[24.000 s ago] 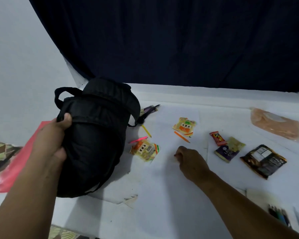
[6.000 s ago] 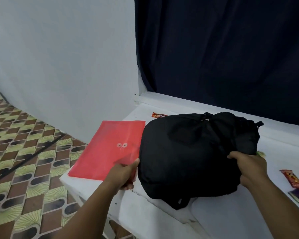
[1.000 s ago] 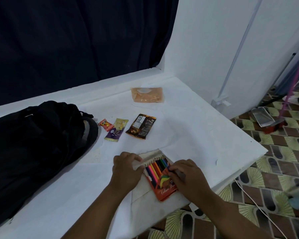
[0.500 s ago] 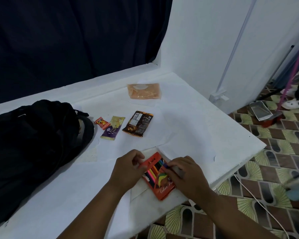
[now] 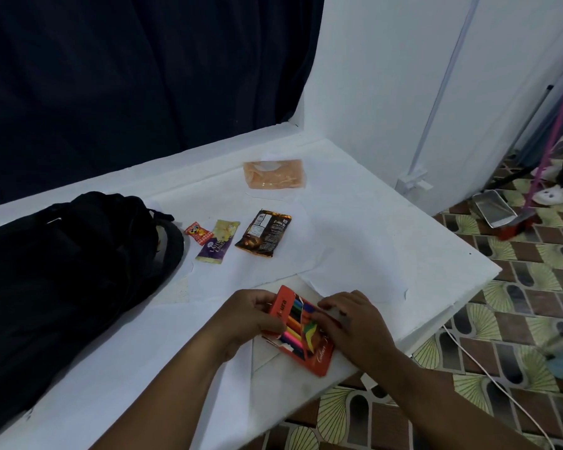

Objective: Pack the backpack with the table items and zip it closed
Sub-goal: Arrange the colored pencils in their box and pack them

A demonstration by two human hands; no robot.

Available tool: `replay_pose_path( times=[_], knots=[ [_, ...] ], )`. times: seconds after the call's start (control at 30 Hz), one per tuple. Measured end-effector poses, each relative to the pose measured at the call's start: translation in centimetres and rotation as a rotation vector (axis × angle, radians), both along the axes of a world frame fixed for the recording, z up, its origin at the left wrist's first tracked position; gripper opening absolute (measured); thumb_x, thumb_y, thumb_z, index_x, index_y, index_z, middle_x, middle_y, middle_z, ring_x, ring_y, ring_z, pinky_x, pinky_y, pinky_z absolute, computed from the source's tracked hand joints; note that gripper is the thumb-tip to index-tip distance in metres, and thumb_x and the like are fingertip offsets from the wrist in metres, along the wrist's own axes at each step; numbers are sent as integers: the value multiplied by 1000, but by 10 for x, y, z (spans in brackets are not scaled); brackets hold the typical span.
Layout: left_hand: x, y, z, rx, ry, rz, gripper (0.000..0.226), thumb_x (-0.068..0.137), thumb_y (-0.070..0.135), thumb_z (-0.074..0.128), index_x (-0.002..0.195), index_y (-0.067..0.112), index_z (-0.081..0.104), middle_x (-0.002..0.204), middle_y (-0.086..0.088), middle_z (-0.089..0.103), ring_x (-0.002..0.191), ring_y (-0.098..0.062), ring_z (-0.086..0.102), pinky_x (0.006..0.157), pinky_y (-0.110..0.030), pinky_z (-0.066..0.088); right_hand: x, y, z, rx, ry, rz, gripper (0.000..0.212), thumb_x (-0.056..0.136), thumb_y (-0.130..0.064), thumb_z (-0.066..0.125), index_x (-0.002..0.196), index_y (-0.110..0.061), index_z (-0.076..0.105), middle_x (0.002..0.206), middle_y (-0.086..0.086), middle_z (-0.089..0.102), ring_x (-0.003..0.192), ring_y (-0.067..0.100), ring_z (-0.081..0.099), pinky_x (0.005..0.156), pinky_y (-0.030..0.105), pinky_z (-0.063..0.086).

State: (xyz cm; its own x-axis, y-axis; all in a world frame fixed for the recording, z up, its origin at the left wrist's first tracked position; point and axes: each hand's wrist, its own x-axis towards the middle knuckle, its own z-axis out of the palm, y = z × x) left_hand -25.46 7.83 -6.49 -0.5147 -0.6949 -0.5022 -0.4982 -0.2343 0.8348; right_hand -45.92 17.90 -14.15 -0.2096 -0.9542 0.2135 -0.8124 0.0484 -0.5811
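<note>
An orange box of coloured pencils (image 5: 309, 345) lies near the table's front edge, its flap half folded over the pencil tips. My left hand (image 5: 251, 315) pinches the flap and the box's left side. My right hand (image 5: 355, 323) grips the box's right side with curled fingers. The black backpack (image 5: 69, 264) lies on its side at the left. On the table beyond my hands lie a small red candy packet (image 5: 197, 233), a purple and yellow layer cake wrapper (image 5: 217, 241), a dark brown snack packet (image 5: 264, 233) and a pale orange pouch (image 5: 274, 174).
The white table (image 5: 387, 241) ends close to my right hand, with patterned floor tiles below. A dark curtain hangs behind. A dustpan (image 5: 493, 209) and a pink broom handle (image 5: 553, 131) stand on the floor at the far right. A white cable (image 5: 488, 381) runs across the floor.
My left hand has folded the box's flap from open down over the pencil tips. The box has shifted slightly toward the table edge; both hands stay on it.
</note>
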Motion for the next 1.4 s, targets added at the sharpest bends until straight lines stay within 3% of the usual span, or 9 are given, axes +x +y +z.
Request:
replay_pose_path(
  times=[0.07,0.23,0.47,0.67,0.8,0.9,1.07,1.2,1.4],
  knots=[
    [4,4,4,-21,30,8,38,81,-2,76,114,16,69,103,-6,76,91,-19,75,76,-30,62,2,0,4,16,-12,4,67,85,-81,35,112,-30,69,104,-18,66,93,-2,52,75,6,33],
    [18,10,11,-8,160,112,46,84,-4,72,119,25,68,108,-4,73,92,-20,75,70,-33,61,18,-12,32,-51,-122,7,30,91,-37,69,119,-27,67,103,-21,59,93,-2,56,77,10,40],
    [52,2,40,-179,278,237,48,80,-7,74,113,28,70,103,-2,76,96,-21,73,74,-30,59,52,-50,102,43,-382,170,34,92,-43,66,126,-41,62,95,-19,71,83,0,65,69,10,50],
    [97,-12,59,-212,450,430,36,86,4,74,117,19,65,102,-8,77,95,-23,74,78,-30,58,101,-81,132,57,-613,202,12,94,-27,68,104,-22,71,87,-6,75,76,5,71,65,26,55],
    [132,-21,58,-131,322,404,22,93,23,69,116,22,67,103,-3,77,93,-18,74,78,-30,56,137,-93,134,82,-838,101,10,95,-19,66,104,-15,64,88,3,76,78,21,74,62,37,60],
    [156,-31,51,-153,259,393,22,93,12,68,114,21,67,98,-1,78,92,-16,72,79,-32,56,156,-99,130,147,-964,65,7,96,-14,64,100,-11,60,93,9,75,82,27,74,69,44,62],
    [173,-46,48,-275,297,431,27,91,-2,67,111,17,70,97,-4,78,93,-21,75,79,-32,61,167,-105,129,244,-1058,118,19,91,-1,66,106,-10,58,96,16,75,80,34,74,69,45,61],
    [178,-59,55,-480,253,365,33,89,-1,71,100,31,69,93,7,77,85,-9,74,70,-20,58,170,-114,136,228,-1080,170,22,97,-16,62,116,-28,67,97,13,75,80,37,74,69,43,61],
    [180,-85,65,-504,240,352,32,87,8,76,112,25,67,103,1,75,95,-13,73,77,-27,61,165,-138,136,203,-1054,117,14,97,-8,60,110,-10,66,94,22,74,82,45,72,66,42,63]
  ],
)
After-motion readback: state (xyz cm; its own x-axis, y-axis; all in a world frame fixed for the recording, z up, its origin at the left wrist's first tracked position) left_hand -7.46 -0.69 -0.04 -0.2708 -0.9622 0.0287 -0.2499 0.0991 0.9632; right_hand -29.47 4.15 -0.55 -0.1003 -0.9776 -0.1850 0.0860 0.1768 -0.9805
